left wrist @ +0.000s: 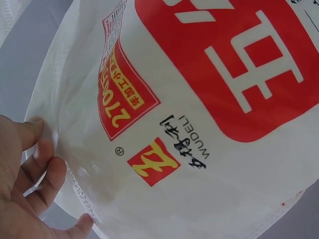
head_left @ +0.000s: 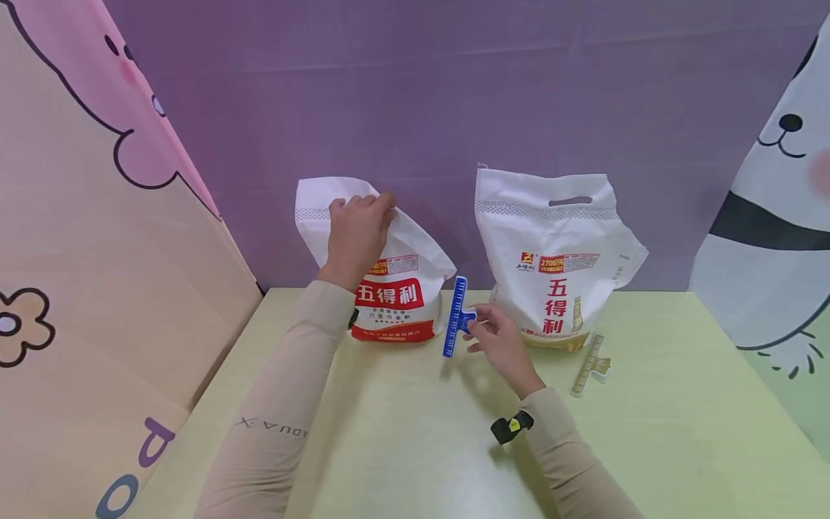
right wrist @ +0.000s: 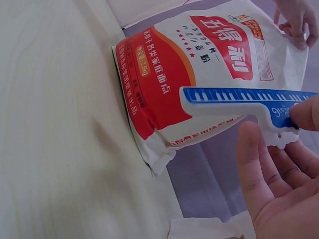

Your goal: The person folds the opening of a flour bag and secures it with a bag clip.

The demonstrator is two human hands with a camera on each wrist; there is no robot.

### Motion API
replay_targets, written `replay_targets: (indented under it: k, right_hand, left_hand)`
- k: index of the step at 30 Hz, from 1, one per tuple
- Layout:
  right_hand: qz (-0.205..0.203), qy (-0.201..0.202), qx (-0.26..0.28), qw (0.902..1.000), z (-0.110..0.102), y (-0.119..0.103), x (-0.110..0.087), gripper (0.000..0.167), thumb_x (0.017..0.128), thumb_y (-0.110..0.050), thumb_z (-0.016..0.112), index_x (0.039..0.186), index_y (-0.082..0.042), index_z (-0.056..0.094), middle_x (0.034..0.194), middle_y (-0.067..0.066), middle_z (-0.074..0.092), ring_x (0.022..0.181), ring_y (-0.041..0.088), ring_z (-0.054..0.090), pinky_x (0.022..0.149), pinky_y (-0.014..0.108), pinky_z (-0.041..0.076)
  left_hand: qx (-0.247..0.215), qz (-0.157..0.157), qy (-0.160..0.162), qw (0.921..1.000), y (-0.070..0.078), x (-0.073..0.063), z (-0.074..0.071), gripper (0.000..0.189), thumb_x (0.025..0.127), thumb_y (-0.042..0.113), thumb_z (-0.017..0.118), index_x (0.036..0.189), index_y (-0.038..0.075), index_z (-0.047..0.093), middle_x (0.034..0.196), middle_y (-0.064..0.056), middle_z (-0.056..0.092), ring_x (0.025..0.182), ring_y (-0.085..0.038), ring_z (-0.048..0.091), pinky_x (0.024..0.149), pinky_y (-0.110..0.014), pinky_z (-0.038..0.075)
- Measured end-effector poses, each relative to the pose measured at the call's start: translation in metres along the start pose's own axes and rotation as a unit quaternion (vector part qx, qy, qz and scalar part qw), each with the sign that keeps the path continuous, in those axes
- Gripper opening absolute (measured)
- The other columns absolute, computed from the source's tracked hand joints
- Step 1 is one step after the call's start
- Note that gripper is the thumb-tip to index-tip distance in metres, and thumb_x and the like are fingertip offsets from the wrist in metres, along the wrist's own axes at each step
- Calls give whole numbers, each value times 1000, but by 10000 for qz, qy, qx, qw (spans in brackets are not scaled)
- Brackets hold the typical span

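A white and red flour bag (head_left: 392, 310) stands upright at the back of the table. My left hand (head_left: 359, 234) pinches its upper part, and the top folds over to the left. In the left wrist view the fingers (left wrist: 47, 179) lie against the white bag (left wrist: 164, 209) near its perforated band. My right hand (head_left: 502, 346) holds a blue and white sealing clip (head_left: 456, 317) by its handle, thumb on the blue side. The clip's long toothed bar (right wrist: 224, 94) is in front of the flour bag in the right wrist view, apart from it in the head view.
A second flour bag (head_left: 551, 245), white with a gold base and a handle slot, stands to the right. On the table (head_left: 415, 447) before it lies a beige sealing clip (head_left: 590, 367). Purple cloth (head_left: 402, 86) hangs behind; printed panels (head_left: 117, 238) flank the table.
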State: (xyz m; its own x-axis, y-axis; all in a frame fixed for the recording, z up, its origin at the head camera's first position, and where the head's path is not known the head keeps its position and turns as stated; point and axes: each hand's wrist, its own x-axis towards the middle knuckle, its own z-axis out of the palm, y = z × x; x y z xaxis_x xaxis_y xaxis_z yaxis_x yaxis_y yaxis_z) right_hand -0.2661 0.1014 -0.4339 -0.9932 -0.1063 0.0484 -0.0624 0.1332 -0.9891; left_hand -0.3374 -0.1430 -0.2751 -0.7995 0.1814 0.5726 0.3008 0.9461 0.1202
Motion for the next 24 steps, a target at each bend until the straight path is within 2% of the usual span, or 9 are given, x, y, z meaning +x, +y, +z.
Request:
replay_targets:
  k: [6, 11, 20, 24]
  right_hand:
    - [-125, 46, 63, 9999, -3, -3, -1, 30, 106, -14, 55, 134, -4, 57, 123, 18, 61, 112, 40, 64, 80, 26, 61]
    - [-145, 108, 21, 9998, -4, -4, 0, 31, 105, -11, 56, 135, -3, 58, 126, 19, 61, 113, 39, 65, 80, 23, 60]
    - [-227, 176, -540, 9981, -3, -11, -6, 30, 104, -11, 58, 134, -7, 59, 124, 16, 63, 108, 30, 66, 81, 29, 61]
    - [-223, 212, -609, 9977, -3, -13, -7, 29, 104, -10, 58, 133, -8, 59, 124, 15, 64, 108, 33, 66, 80, 30, 61]
  left_hand:
    - [-13, 72, 81, 9999, 0, 2, -1, 24, 102, 31, 63, 124, 21, 65, 124, -7, 74, 114, -31, 68, 113, -59, 40]
    - [-78, 78, 69, 9999, 1, 2, -1, 25, 101, 31, 63, 125, 21, 66, 124, -7, 74, 114, -31, 68, 113, -59, 40]
    - [-126, 76, 82, 9999, -1, 1, 1, 26, 101, 31, 64, 125, 21, 66, 123, -7, 74, 114, -31, 68, 112, -59, 40]
    - [-144, -1, 32, 9999, -2, 0, 1, 26, 101, 32, 64, 125, 22, 66, 124, -6, 74, 114, -31, 67, 113, -59, 39]
